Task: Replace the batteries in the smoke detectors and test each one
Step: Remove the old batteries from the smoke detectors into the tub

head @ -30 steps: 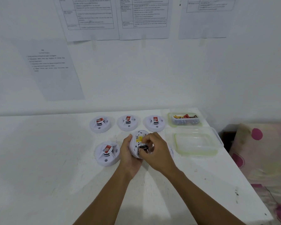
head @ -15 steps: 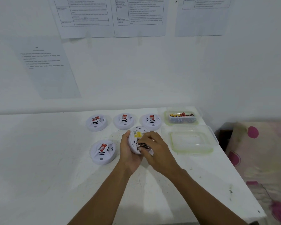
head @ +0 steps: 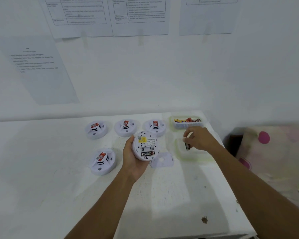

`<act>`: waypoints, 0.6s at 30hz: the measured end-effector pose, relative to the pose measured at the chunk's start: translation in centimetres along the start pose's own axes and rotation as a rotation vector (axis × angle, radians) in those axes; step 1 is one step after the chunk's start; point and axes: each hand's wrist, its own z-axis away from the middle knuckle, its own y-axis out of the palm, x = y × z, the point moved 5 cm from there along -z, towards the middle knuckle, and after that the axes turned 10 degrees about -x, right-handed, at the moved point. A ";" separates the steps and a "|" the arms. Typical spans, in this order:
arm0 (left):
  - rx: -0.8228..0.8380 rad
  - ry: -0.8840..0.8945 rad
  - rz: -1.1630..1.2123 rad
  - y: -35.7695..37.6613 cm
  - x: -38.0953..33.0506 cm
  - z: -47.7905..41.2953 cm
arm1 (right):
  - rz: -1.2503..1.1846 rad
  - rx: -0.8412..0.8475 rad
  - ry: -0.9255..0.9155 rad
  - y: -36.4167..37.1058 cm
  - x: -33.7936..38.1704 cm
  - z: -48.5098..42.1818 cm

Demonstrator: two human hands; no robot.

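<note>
As it's held back-up, detector (head: pixel 145 144) shows 1 batt (head: pixel 148 154).

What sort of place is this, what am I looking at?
Probably a plain workbench set up for a maintenance drill: printed sheets taped to the wall, smoke detectors laid in rows on a white table, and a tub of batteries at its back corner.

Printed sheets (head: pixel 79 14) hang on the wall; pink-dotted fabric (head: pixel 274 152) lies right.
</note>
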 end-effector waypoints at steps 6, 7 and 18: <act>-0.005 -0.004 0.012 0.4 0.7 0.2 | -0.101 0.121 0.087 1.5 -0.8 -0.4; -0.014 0.005 0.011 0.3 0.7 0.3 | -0.115 0.121 0.091 1.5 -0.9 -0.4; -0.075 0.144 -0.047 -0.5 -0.3 1.0 | -0.280 -0.046 -0.312 2.8 8.2 6.9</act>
